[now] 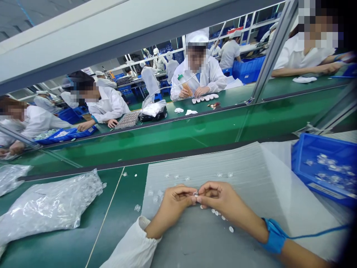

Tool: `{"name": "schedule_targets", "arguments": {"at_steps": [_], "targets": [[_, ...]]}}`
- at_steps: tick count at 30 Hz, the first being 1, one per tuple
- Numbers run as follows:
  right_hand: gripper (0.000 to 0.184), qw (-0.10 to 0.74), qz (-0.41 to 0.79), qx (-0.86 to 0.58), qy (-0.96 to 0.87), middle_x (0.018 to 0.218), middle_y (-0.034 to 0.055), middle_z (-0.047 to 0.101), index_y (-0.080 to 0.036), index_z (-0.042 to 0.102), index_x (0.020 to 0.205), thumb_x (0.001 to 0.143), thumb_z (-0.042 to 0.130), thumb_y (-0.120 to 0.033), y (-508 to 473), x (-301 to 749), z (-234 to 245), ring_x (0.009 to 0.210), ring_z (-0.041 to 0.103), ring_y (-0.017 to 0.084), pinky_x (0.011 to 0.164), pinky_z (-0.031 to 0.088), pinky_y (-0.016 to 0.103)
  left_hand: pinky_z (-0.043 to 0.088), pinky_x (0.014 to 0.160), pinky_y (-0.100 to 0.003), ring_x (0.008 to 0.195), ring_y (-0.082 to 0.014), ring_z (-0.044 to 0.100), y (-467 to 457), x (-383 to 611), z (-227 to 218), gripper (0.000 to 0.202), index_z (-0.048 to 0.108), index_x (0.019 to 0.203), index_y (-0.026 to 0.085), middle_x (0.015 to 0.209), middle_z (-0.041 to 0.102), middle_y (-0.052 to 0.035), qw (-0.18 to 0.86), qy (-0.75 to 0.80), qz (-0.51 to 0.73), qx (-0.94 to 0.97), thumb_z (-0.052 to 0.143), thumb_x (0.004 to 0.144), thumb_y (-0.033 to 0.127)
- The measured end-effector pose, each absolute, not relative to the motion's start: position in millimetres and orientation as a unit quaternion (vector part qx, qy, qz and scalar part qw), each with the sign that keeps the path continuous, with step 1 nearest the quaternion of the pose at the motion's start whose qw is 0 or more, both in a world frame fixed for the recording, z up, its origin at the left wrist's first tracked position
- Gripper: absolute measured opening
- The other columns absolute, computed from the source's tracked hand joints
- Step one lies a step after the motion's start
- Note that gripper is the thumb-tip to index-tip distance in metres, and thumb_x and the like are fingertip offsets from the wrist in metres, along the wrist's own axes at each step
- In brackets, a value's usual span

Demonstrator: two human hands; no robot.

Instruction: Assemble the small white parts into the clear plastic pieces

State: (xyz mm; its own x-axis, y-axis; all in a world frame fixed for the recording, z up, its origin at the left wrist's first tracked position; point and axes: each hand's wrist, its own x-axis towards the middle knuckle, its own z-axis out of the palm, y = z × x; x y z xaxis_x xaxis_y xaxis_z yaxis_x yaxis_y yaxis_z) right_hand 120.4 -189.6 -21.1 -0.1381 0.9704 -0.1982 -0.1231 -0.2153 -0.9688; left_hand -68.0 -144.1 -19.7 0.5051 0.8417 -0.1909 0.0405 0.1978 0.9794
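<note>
From the head camera, the left hand (173,209) and right hand (220,199) meet low in the middle of the view. Their fingertips pinch a small round silvery part (195,194) in a narrow grip, and the part sits between them, just above a pale grey foam sheet (220,167). The sheet's left edge runs close beside the left hand, while its far edge lies well beyond the fingertips. Small translucent pieces (160,193) are scattered across the sheet ahead of the hands, and little white discs (231,229) lie just below the right hand.

A white cuffed sleeve (131,245) covers the left wrist. A blue wrist strap (275,235) circles the right forearm, with a thin blue cord (318,234) trailing to the right. The right forearm runs off the bottom edge of the view.

Well to the right of the hands, a blue plastic tray (325,167) holding translucent parts is cut off by the frame. Well to the left, a bulging clear plastic bag of parts (47,208) lies on a green conveyor belt (67,201), and a second clear bag (11,178) sits beyond it at the left edge.

Past a grey metal beam (83,41), co-workers in white coats and caps (196,70) sit at a second green line.
</note>
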Motion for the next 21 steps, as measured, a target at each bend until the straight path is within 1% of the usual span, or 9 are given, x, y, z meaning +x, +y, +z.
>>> {"name": "schedule_targets", "arguments": {"at_steps": [4,7,13,18,21], "targets": [[0.021,0.441,0.584,-0.490,-0.474,0.078,0.0045,0.074,-0.017,0.071,0.086,0.081,0.073,-0.037,-191.1,119.9,-19.0,0.070,0.068,0.017,0.069,0.054,0.029,0.054,0.077,-0.031,0.080,-0.0196,0.069,-144.5,-69.4,-21.2,0.023,0.077,0.095,0.018,0.083,0.075,-0.0065,0.676,0.394,0.301,0.545,0.081,0.077,0.031],[0.020,0.439,0.575,-0.500,-0.477,0.075,0.0045,0.074,-0.017,0.072,0.087,0.084,0.070,-0.036,-192.2,118.4,-16.4,0.071,0.069,0.018,0.070,0.054,0.029,0.055,0.078,-0.031,0.081,-0.0190,0.070,-144.3,-70.3,-23.3,0.022,0.076,0.094,0.017,0.083,0.076,-0.0062,0.684,0.385,0.313,0.536,0.082,0.077,0.029],[0.014,0.425,0.556,-0.532,-0.477,0.067,0.0030,0.073,-0.016,0.071,0.082,0.081,0.070,-0.030,-192.5,116.2,-15.6,0.067,0.070,0.018,0.062,0.052,0.026,0.056,0.080,-0.033,0.081,-0.0194,0.072,-146.6,-67.3,-23.9,0.021,0.074,0.091,0.015,0.087,0.077,-0.0077,0.719,0.357,0.320,0.503,0.083,0.075,0.027],[0.014,0.429,0.561,-0.525,-0.475,0.071,0.0049,0.075,-0.016,0.069,0.082,0.081,0.070,-0.030,-192.3,118.2,-20.8,0.070,0.071,0.019,0.063,0.053,0.026,0.058,0.077,-0.033,0.078,-0.0189,0.073,-148.5,-64.9,-22.6,0.020,0.074,0.086,0.014,0.085,0.077,-0.0070,0.722,0.358,0.328,0.493,0.085,0.072,0.024],[0.015,0.424,0.577,-0.512,-0.474,0.069,0.0051,0.074,-0.015,0.068,0.078,0.079,0.072,-0.030,-192.0,119.7,-23.8,0.068,0.071,0.018,0.062,0.053,0.026,0.059,0.077,-0.032,0.079,-0.0183,0.073,-149.4,-65.8,-23.2,0.018,0.075,0.085,0.014,0.084,0.076,-0.0055,0.721,0.341,0.331,0.504,0.085,0.073,0.023]]}}
